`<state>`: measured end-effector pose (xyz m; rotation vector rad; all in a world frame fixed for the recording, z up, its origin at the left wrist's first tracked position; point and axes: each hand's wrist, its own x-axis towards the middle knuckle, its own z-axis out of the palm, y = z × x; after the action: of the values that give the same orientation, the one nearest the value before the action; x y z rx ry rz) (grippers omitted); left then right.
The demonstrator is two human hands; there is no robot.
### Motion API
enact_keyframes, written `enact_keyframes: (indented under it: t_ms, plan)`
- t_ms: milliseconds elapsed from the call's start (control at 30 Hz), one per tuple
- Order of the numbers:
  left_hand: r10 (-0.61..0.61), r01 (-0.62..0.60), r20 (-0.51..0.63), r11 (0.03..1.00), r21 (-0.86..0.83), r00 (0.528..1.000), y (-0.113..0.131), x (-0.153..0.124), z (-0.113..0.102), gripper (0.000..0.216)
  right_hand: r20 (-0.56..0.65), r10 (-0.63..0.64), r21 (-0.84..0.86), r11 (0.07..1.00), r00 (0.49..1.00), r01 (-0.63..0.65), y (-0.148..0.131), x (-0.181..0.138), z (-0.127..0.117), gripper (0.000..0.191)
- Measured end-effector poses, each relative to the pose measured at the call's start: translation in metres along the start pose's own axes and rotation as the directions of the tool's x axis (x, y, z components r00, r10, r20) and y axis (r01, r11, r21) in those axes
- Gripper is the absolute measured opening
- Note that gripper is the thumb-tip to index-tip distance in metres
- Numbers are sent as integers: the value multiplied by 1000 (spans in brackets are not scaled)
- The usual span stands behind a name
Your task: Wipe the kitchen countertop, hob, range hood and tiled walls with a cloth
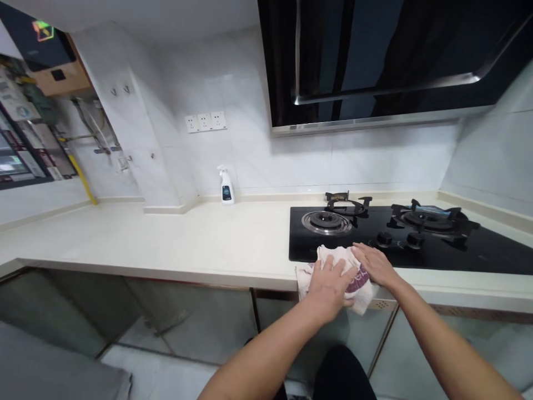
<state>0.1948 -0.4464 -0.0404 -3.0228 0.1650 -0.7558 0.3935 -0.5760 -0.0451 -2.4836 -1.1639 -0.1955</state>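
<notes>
- Head view, looking forward and down at a kitchen run, with both forearms reaching in from the bottom edge.
- The left hand (328,289) lies on top of a crumpled white cloth with a purple print (361,284). Its fingers (335,265) are spread apart and flat on the fabric, pressing down rather than clamped on a fold.
- The right hand (375,264) rests on the cloth's far end, just to the right of the left hand. Its fingers (361,253) lie nearly together and flat, with no pinch, their tips on the cloth near the glass.
- The cloth sits at the front edge of a black glass gas hob (478,256), bunched across the border between the glass and the cream stone counter (166,239). One corner spills onto the counter and the lower part hangs over the front edge.
- Its long axis is hard to tell in this bunched state; it runs roughly left to right along the hob's front edge. The left hand covers more of it, while the right hand is nearer the hob's control knobs (397,240).
- Behind the hands are two burners, the nearer one a bare ring burner (327,222) and the other under a cast-iron pan support (425,219).
- Further left on the counter, a white spray bottle (226,186) stands upright against the tiled wall, below a row of wall sockets (204,121).
</notes>
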Motion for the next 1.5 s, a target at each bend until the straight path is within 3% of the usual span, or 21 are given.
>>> enact_keyframes:
  t_ms: [133, 300, 433, 600, 733, 833, 933, 1033, 1267, 1500]
  plan:
    - [-15, 14, 16, 999, 41, 1000, -37, -34, -9, 87, 28, 12, -9, 1000, 1000, -12, 2, 0, 0, 64]
    - [-192, 180, 84, 975, 134, 978, -124, -109, -52, 89, 27, 12, -31, 999, 1000, -11, 5, -2, 4, 63]
    - [-410, 359, 224, 903, 237, 884, -200, -171, -111, 91, -5, 0, -18, 1000, 1000, 0, 4, -3, 10, 65]
    - [-661, 509, 275, 728, 459, 698, -271, -228, -171, 96, -78, -32, -11, 999, 996, 31, -3, -4, 16, 65]
    - [-732, 522, 300, 658, 543, 612, -306, -247, -192, 102, -105, -109, 7, 994, 988, 110, 4, -13, 10, 65]
    - [-731, 513, 283, 652, 558, 621, -319, -255, -193, 101, -154, -181, 42, 981, 971, 189, 19, -26, 3, 67]
    - [-721, 508, 221, 640, 577, 657, -319, -262, -186, 93, -216, -200, 45, 976, 956, 214, 29, -35, 0, 67]
    - [-707, 504, 172, 633, 588, 686, -300, -256, -174, 83, -292, -194, -5, 980, 937, 201, 26, -37, 3, 66]
    - [-522, 421, 67, 750, 510, 850, -207, -192, -123, 79, -357, -206, -73, 979, 911, 192, 13, -38, 2, 59]
    - [-356, 307, 77, 880, 363, 931, -119, -113, -65, 97, -330, -186, -42, 982, 925, 182, 16, -37, 3, 64]
